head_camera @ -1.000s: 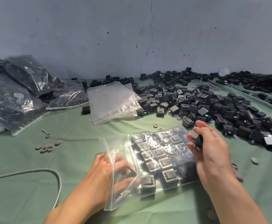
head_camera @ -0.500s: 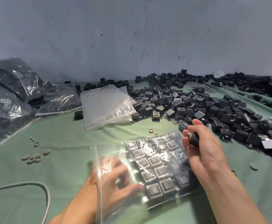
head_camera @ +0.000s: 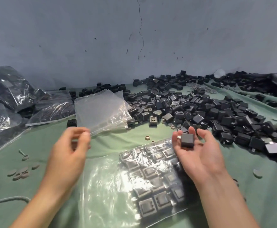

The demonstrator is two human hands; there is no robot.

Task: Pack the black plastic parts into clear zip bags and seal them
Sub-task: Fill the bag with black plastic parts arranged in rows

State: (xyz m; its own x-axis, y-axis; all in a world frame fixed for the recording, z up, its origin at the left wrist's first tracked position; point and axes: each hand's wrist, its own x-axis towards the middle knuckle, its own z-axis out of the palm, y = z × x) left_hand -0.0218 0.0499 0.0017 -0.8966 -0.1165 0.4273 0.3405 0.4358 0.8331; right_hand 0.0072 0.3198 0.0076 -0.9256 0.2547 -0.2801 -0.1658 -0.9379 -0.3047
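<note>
Green cloth (head_camera: 118, 145) with a pile of black parts (head_camera: 200, 112) and a clear bag (head_camera: 118, 186).
Right hand (head_camera: 200, 155) lies open, one black part (head_camera: 187, 139) resting on it; left hand (head_camera: 68, 153) is blurry, loosely curled, empty.

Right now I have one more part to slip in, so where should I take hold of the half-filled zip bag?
Pinch the zip bag at its empty left edge, coming from the left with the left hand. The black parts lie in rows on its right half and weigh that down; the left half is loose bare film, probably easiest to lift.
</note>
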